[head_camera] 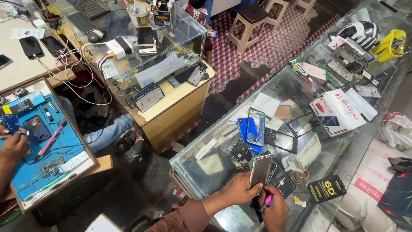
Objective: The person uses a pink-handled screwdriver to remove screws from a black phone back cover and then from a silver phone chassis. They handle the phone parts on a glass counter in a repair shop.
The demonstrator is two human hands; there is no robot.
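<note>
1. Left hand (pixel 238 189): closed around a silver phone housing (pixel 260 170), held upright over the glass counter (pixel 206 165).
2. Right hand (pixel 274 211): a pink tool (pixel 266 201) is gripped beside the housing's lower edge.
3. Loose phone frames (pixel 256 127) are laid just beyond.

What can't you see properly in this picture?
Head view:
- Pink tool: its tip is hidden under the right hand.
- Silver phone: its lower edge is covered by the left hand.
- Co-worker's hand: the arm is cut off by the left edge.
- Circuit board: too small to make out parts.
</note>
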